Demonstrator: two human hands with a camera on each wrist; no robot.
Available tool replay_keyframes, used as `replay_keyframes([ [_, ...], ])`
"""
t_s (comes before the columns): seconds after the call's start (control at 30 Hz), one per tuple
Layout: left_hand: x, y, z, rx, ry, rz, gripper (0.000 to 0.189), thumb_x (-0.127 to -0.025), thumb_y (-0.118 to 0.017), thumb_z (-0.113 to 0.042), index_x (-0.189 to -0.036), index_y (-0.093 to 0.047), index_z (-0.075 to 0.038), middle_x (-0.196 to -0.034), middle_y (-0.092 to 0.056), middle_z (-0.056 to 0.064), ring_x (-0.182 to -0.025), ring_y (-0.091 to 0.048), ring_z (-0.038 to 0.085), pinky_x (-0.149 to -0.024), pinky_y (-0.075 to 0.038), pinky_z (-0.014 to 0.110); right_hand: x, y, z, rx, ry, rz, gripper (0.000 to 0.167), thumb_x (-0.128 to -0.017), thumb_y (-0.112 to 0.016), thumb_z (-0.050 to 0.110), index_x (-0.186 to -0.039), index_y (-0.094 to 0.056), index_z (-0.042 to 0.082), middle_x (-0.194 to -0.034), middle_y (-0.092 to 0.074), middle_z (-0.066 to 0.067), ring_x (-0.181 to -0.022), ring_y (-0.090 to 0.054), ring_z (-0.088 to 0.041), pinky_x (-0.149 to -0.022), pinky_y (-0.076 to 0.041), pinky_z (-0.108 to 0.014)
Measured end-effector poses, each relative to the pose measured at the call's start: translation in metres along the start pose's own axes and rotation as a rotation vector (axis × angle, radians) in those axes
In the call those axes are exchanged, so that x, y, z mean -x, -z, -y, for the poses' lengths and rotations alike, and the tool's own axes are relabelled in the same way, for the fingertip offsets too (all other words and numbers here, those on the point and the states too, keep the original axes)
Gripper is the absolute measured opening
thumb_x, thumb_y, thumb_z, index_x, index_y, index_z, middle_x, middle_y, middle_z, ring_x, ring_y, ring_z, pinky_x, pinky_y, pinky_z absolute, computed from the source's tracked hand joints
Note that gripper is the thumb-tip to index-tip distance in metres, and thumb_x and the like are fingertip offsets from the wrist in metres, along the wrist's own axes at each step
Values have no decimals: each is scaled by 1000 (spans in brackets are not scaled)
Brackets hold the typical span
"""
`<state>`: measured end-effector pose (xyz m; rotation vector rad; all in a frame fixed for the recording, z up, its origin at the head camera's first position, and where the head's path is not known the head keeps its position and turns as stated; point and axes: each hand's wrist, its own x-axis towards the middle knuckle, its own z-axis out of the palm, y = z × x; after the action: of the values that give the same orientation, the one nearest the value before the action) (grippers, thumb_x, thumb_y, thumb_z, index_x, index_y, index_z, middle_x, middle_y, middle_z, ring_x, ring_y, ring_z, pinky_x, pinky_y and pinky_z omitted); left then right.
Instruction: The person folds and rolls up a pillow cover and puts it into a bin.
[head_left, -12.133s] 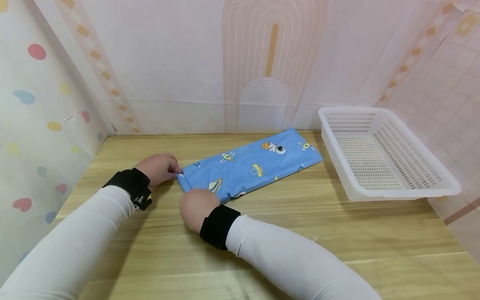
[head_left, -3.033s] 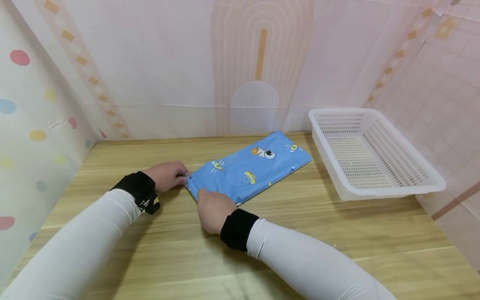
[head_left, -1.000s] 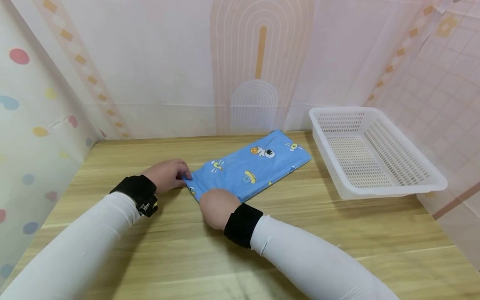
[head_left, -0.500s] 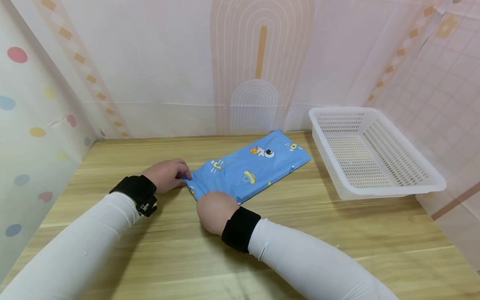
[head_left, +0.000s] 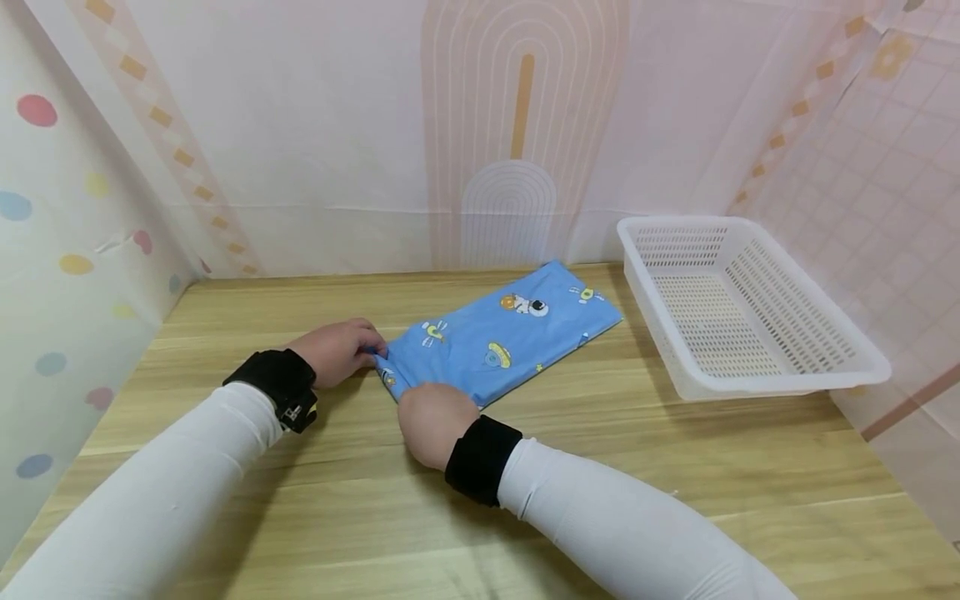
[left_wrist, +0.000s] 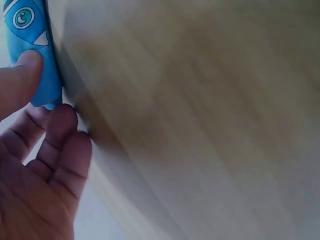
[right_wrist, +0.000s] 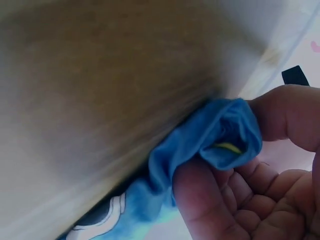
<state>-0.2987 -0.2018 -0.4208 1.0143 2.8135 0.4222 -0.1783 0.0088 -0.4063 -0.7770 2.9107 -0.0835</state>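
Note:
A folded blue cloth (head_left: 480, 337) printed with astronauts and spaceships lies slantwise on the wooden table, its left end rolled over. My left hand (head_left: 337, 353) pinches the far corner of that end. In the left wrist view, the thumb (left_wrist: 31, 65) presses on the rolled edge and the other fingers curl just below it. At the near corner, my right hand (head_left: 437, 423) grips the same end, its fingers largely hidden in the head view. The right wrist view shows the cloth roll (right_wrist: 220, 132) held between thumb and fingers, a coiled end facing out.
A white perforated plastic basket (head_left: 750, 379) stands on the table to the right of the cloth. Behind the table (head_left: 360, 517) hangs a patterned wall covering (head_left: 360, 150), and another with coloured dots hangs at the left.
Since the oldest frame, the cloth's left end has been rolled over to the right, so the flat part is shorter. Both hands moved right with it. Over the last second they have barely shifted.

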Motion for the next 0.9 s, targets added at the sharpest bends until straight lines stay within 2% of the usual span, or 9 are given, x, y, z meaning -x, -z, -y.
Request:
replay_keyframes([
  [0.23, -6, 1, -1, 88, 51, 51, 13, -105, -61, -8, -109, -74, -9, -120, -65, 12, -112, -64, 29, -104, -51, 53, -3, 3, 1, 8, -39, 22, 18, -102, -65, 16, -85, -70, 12, -73, -63, 2, -58, -53, -11, -49, -50, -29],
  [0.4, -8, 4, -3, 114, 81, 83, 14, -106, -59, -9, -107, -73, -9, -120, -64, 12, -112, -62, 28, -104, -49, 52, -4, 6, 0, 12, -52, 38, 17, -99, -68, 16, -83, -69, 13, -71, -61, 3, -60, -52, -12, -50, -48, -29],
  [0.63, -15, 5, -2, 128, 100, 110, 15, -107, -58, -9, -105, -72, -6, -114, -64, 11, -104, -60, 24, -98, -49, 46, -5, 7, -8, -121, -93, 82, 21, -98, -69, 12, -78, -62, 13, -69, -55, 2, -61, -51, -14, -52, -44, -27],
  [0.77, -20, 4, 2, 106, 107, 125, 19, -108, -56, -13, -107, -73, -5, -111, -66, 9, -100, -60, 22, -95, -50, 45, -4, 7, -11, -174, -117, 106, 23, -99, -68, 12, -77, -61, 13, -70, -55, 2, -63, -51, -14, -54, -45, -27],
  [0.9, -24, 4, 2, 89, 107, 140, 21, -108, -56, -16, -103, -74, -6, -97, -66, 4, -89, -58, 19, -85, -49, 38, -5, 7, -15, -201, -116, 135, 23, -99, -68, 11, -76, -62, 12, -71, -56, 1, -64, -52, -15, -55, -46, -28],
])
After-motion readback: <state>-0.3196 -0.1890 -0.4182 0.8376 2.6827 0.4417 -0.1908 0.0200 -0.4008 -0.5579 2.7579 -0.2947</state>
